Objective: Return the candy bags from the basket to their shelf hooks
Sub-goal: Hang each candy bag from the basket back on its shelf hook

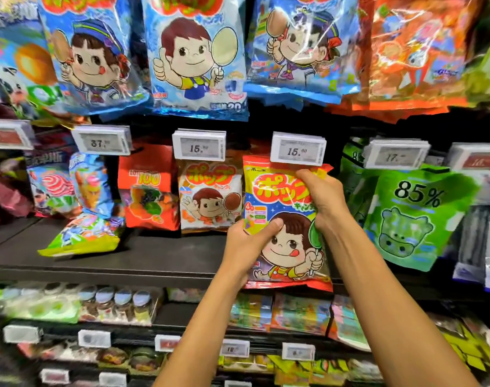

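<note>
Both my hands hold a yellow and red candy bag (282,208) with a cartoon child holding a green lollipop. It is up against the middle shelf row, its top edge just under a white price tag (298,151) reading 15. My left hand (246,244) grips the bag's lower left side, thumb on its front. My right hand (323,196) pinches the upper right corner near the tag. The hook behind the tag is hidden. The basket is not in view.
A similar white and orange bag (210,202) hangs just left. A green bag marked 85% (414,216) hangs to the right. Large blue bags (195,51) hang above. A bag (84,236) lies on the dark shelf board (154,258). Jars and packets fill the lower shelves.
</note>
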The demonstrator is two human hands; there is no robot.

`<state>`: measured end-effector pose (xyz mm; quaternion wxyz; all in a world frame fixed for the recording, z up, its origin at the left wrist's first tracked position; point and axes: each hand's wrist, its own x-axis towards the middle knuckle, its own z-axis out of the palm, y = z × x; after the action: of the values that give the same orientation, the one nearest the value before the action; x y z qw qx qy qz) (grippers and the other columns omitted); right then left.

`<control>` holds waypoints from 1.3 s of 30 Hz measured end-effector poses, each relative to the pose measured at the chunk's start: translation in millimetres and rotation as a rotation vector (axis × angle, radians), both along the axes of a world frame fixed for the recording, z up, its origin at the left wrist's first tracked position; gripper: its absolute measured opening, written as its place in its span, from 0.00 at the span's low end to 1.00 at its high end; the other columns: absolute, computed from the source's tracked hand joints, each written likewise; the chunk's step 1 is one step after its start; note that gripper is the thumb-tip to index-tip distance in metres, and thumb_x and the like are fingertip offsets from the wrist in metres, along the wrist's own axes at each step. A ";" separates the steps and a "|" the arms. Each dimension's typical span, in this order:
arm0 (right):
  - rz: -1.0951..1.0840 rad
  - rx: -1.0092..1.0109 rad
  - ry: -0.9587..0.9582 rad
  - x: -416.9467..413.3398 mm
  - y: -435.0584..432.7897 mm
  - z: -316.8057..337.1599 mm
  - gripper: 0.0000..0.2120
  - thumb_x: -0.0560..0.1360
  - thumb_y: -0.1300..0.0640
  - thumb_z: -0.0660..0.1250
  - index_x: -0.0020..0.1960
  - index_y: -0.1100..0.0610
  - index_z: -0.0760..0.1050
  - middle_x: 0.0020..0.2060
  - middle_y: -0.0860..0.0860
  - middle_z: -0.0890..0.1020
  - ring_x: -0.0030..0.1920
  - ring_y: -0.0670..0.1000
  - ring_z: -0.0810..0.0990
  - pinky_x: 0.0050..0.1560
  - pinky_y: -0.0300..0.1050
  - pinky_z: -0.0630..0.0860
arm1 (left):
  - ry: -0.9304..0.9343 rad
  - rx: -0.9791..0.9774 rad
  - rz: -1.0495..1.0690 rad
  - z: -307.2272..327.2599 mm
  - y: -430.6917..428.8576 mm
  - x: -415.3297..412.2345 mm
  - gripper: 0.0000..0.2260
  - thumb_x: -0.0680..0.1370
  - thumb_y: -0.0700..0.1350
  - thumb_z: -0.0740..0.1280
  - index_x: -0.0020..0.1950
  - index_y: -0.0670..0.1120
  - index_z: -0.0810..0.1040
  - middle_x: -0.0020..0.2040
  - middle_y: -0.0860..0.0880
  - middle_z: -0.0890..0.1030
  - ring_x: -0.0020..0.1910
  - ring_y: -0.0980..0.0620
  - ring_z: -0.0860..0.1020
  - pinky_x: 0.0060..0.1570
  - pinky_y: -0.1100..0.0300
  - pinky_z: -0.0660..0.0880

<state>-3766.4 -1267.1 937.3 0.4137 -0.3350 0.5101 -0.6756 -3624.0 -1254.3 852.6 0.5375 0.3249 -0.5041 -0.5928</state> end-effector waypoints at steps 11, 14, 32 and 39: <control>-0.098 0.020 0.022 1.1 -11.6 -0.1 0.06 0.73 0.65 0.67 0.39 0.56 0.79 0.27 0.53 0.83 0.26 0.50 0.82 0.27 0.42 0.80 | 0.011 0.031 -0.058 -0.3 -16.5 -2.8 0.12 0.64 0.54 0.78 0.44 0.53 0.85 0.46 0.46 0.87 0.46 0.47 0.86 0.40 0.58 0.81; -0.088 0.021 0.012 0.1 -13.0 0.1 0.06 0.73 0.64 0.67 0.42 0.56 0.79 0.27 0.52 0.83 0.27 0.50 0.82 0.31 0.44 0.81 | 0.009 0.030 -0.071 0.0 -18.5 -3.4 0.12 0.64 0.54 0.78 0.44 0.54 0.85 0.46 0.47 0.87 0.46 0.48 0.86 0.40 0.59 0.81; -0.086 -0.007 -0.042 -1.5 -15.4 3.1 0.05 0.75 0.64 0.67 0.43 0.55 0.79 0.27 0.51 0.83 0.26 0.49 0.82 0.25 0.40 0.78 | -0.006 -0.004 -0.097 -0.8 -25.3 -5.1 0.08 0.68 0.53 0.77 0.45 0.54 0.85 0.47 0.47 0.87 0.47 0.47 0.85 0.44 0.56 0.82; -0.109 -0.035 0.021 -2.4 -14.2 -7.3 0.06 0.73 0.67 0.66 0.41 0.58 0.78 0.30 0.54 0.83 0.27 0.51 0.83 0.28 0.43 0.80 | 0.024 -0.003 -0.077 -13.8 -22.8 -11.3 0.11 0.66 0.53 0.77 0.47 0.55 0.85 0.49 0.47 0.87 0.49 0.46 0.85 0.50 0.52 0.82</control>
<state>-3768.8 -1281.3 930.0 0.3649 -0.3210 0.5200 -0.7024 -3635.2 -1277.1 838.9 0.5209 0.2975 -0.5105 -0.6161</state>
